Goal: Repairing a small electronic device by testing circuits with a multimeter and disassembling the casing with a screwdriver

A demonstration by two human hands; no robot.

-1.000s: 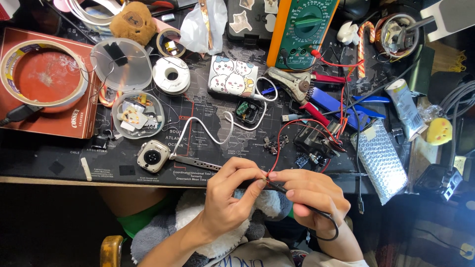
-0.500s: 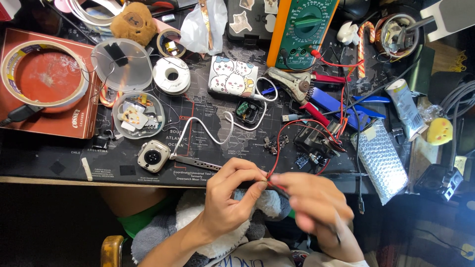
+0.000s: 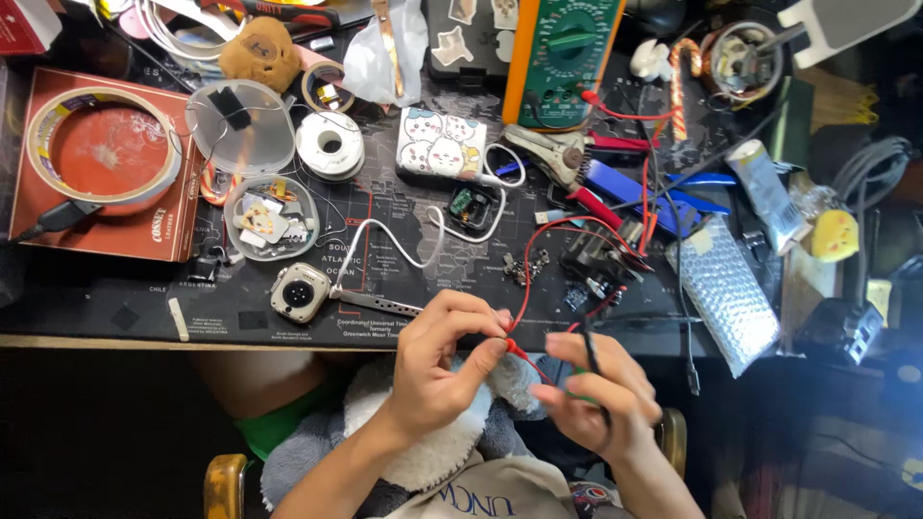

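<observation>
My left hand (image 3: pixel 444 367) pinches the tip of a red probe lead (image 3: pixel 530 263) just below the desk's front edge. That red wire curves up over the black mat (image 3: pixel 404 216) toward the green and orange multimeter (image 3: pixel 562 60). My right hand (image 3: pixel 596 394) is beside it, fingers curled around a thin black lead (image 3: pixel 589 351) that hangs over the palm. Both hands hover above a fluffy grey and white toy (image 3: pixel 423 452) on my lap. A small square watch body (image 3: pixel 299 292) with metal tweezers (image 3: pixel 380 303) next to it lies left of my left hand.
The desk is crowded: a red box with a tape roll (image 3: pixel 101 154), clear round containers (image 3: pixel 269 216), a solder spool (image 3: pixel 330 145), a cartoon-printed power bank (image 3: pixel 441 143), pliers (image 3: pixel 567 159), bubble wrap (image 3: pixel 731 293) and a yellow sponge (image 3: pixel 835 234).
My right hand has turned and shifted slightly right, so the black lead now drapes across its palm. My left hand stays pinched on the red probe tip.
</observation>
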